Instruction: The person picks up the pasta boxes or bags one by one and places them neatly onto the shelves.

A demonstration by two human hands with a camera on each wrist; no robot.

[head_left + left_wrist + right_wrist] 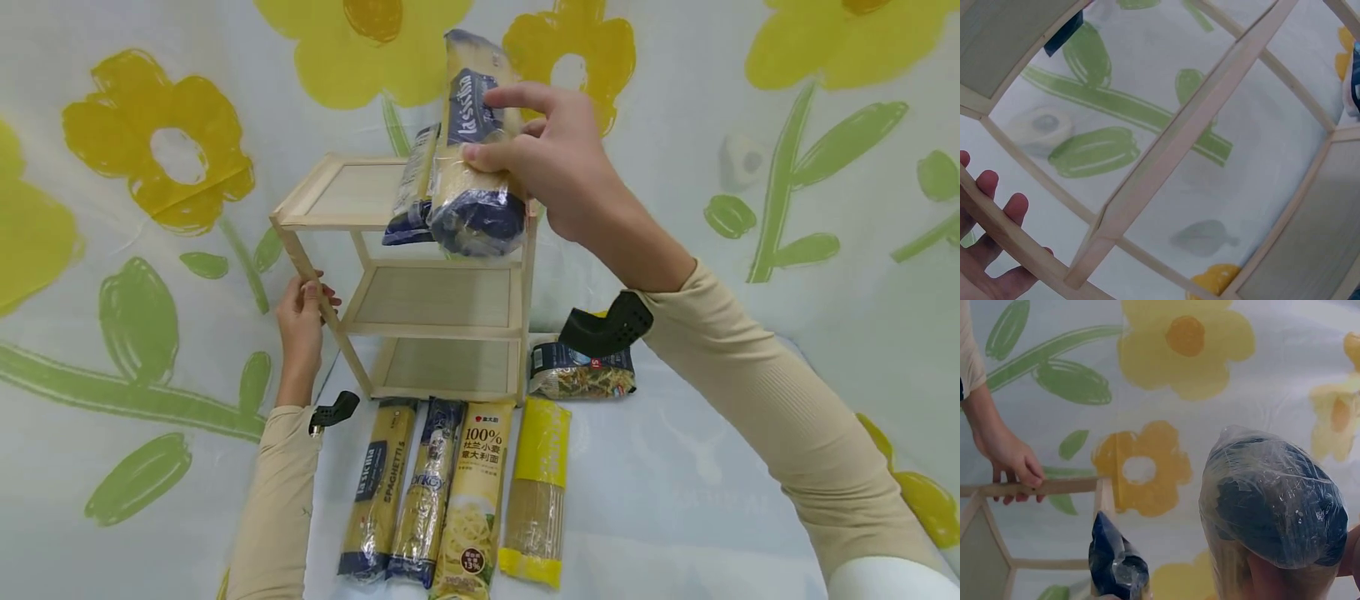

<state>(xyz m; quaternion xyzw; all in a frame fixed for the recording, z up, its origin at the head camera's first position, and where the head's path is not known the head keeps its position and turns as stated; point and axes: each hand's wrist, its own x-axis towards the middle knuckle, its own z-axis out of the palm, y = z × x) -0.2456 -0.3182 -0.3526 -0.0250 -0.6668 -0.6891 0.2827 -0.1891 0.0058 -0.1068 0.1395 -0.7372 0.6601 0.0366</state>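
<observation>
My right hand (562,158) pinches a clear-wrapped pasta pack (472,175) with a navy label and navy end, thumb and index finger on its near side. It is tilted above the right part of the top board of a wooden shelf rack (315,218). Just left of it, a slimmer navy-and-yellow pasta pack (414,187) overlaps the top board's front edge. My left hand (302,312) grips the rack's left front post, its fingers wrapped around the wood (1007,228). In the right wrist view, the held pack's navy end (1272,494) fills the lower right.
Several long pasta packs lie side by side before the rack, among them a blue-labelled spaghetti pack (378,492) and a yellow-ended pack (536,500). Right of the rack's foot sits a shorter pasta bag (581,371). A flower-printed cloth (712,167) hangs behind.
</observation>
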